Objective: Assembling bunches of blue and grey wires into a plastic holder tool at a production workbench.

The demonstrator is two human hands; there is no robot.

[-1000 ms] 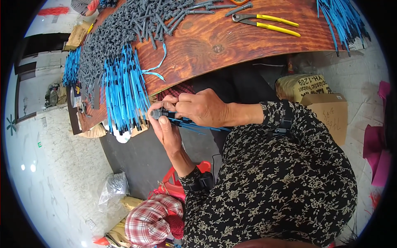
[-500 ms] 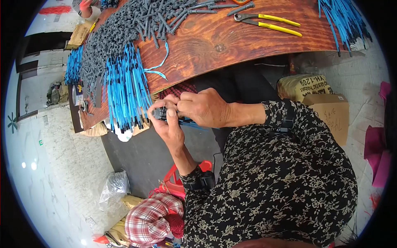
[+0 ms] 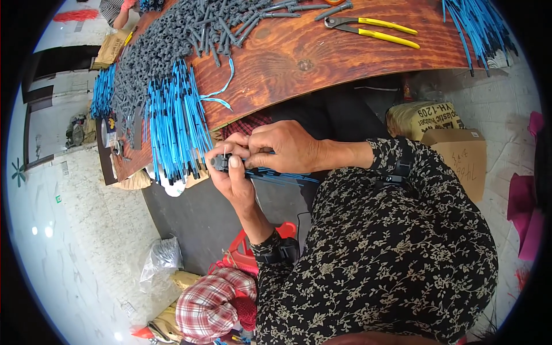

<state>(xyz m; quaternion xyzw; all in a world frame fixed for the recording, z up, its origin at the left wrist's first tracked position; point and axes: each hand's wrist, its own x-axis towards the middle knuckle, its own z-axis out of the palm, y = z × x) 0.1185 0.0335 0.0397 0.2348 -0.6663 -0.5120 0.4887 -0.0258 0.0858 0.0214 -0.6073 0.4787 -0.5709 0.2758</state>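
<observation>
My left hand (image 3: 234,177) is closed round a cluster of dark grey plastic fittings (image 3: 219,163), its thumb pressed on them. Thin blue rods (image 3: 282,177) run from that grip toward the right, passing under my right hand (image 3: 286,146). The right fingers are bent and pinched together beside the fittings; what lies between them is too small and covered to make out. Both hands are just off the near edge of the wooden table (image 3: 270,86), above my lap.
Heaped grey plastic fittings (image 3: 155,57) and a hanging bundle of blue rods (image 3: 178,121) lie at the table's left. Yellow-handled pincers (image 3: 374,31) rest farther right, with more blue rods (image 3: 477,34) beyond. A cardboard box (image 3: 460,164) stands at right; a person in checked clothing (image 3: 213,302) is lower left.
My right hand has shifted slightly, its fingers drawn back a little from the fittings and curled. More of the blue rods show below it. The left hand keeps its grip.
</observation>
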